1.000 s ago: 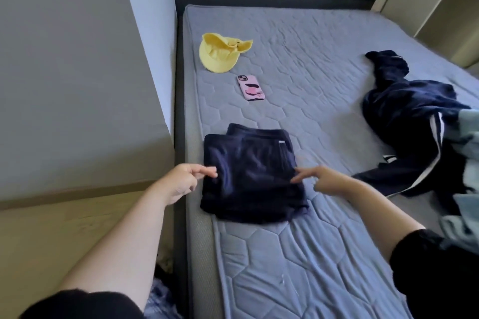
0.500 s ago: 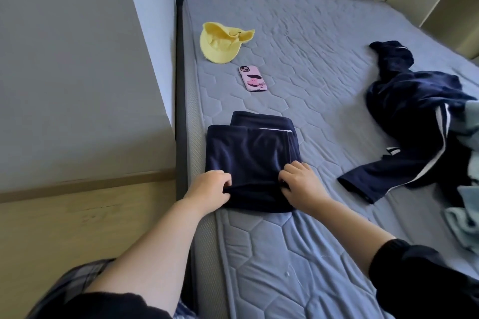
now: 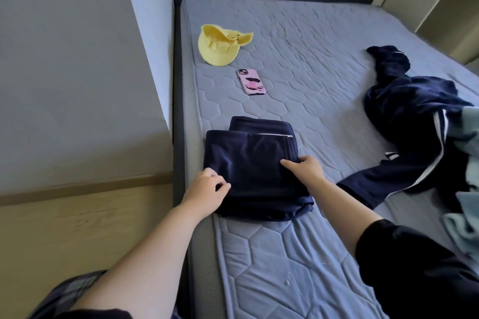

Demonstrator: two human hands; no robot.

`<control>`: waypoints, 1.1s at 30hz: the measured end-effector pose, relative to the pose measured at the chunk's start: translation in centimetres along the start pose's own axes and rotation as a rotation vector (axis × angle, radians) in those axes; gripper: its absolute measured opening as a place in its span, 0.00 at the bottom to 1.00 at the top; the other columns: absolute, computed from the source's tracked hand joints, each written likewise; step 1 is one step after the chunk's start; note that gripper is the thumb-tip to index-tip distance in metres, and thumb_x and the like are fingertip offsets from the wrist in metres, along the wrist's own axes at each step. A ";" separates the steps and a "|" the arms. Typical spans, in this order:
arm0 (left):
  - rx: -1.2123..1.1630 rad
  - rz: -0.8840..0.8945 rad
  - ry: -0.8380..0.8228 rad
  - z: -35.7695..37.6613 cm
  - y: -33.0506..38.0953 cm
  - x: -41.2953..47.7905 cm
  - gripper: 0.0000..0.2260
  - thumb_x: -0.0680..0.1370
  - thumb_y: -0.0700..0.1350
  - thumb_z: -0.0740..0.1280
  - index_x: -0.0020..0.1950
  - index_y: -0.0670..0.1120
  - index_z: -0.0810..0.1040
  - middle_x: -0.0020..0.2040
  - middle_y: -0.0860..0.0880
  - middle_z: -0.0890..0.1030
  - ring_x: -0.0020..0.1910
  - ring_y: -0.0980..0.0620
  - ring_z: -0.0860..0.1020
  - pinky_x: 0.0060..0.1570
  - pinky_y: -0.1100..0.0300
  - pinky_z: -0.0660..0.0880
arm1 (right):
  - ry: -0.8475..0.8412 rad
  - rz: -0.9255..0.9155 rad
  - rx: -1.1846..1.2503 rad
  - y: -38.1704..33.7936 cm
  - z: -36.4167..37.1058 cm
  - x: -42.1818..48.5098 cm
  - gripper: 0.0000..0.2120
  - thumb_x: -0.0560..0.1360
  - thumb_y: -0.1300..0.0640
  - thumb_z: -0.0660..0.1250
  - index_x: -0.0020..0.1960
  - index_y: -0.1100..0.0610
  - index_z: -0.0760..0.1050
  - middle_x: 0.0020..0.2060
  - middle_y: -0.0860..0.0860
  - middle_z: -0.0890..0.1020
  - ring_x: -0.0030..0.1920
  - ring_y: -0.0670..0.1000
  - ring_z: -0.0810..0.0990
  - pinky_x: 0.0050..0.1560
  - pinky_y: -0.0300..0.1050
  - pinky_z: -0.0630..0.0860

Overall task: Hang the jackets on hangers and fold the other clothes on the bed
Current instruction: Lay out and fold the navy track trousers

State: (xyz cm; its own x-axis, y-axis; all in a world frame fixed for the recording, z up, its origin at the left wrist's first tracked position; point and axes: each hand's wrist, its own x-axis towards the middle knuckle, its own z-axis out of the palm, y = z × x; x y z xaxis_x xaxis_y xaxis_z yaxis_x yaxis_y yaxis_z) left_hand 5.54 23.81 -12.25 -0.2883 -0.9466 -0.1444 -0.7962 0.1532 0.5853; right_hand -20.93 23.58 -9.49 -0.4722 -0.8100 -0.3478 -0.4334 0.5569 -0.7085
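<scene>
The grey quilted bed (image 3: 324, 41) carries a pink phone (image 3: 251, 82). A yellow hat (image 3: 220, 45) lies just beyond the phone. A folded navy garment (image 3: 248, 163) lies nearer than the phone. Well to the right of the phone, a crumpled navy jacket (image 3: 409, 116) touches pale blue clothes (image 3: 466, 225).

The person wore a black short-sleeved top (image 3: 435, 292), its right sleeve (image 3: 383, 248) loose and wide above the elbow and its left sleeve (image 3: 98, 314) ending on the upper arm, both arms bare from there down to the left hand (image 3: 207, 190) and right hand (image 3: 307, 171), with blue-grey checked cloth (image 3: 67, 292) over the leg.
</scene>
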 end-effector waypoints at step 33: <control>0.057 -0.141 -0.027 2.2 2.6 1.1 0.26 0.82 0.55 0.53 0.79 0.53 0.49 0.79 0.49 0.47 0.78 0.48 0.50 0.75 0.48 0.51 | 0.241 0.126 0.228 2.3 -5.0 3.9 0.08 0.74 0.59 0.67 0.46 0.66 0.78 0.34 0.54 0.77 0.39 0.54 0.75 0.40 0.45 0.71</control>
State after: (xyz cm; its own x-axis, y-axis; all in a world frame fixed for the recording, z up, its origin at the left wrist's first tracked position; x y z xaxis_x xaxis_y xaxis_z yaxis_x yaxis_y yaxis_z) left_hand 2.02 23.80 -12.67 -0.1848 -0.9519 -0.2444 -0.8585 0.0353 0.5117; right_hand -27.55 22.61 -9.38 -0.6905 -0.6557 -0.3053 -0.1905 0.5721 -0.7978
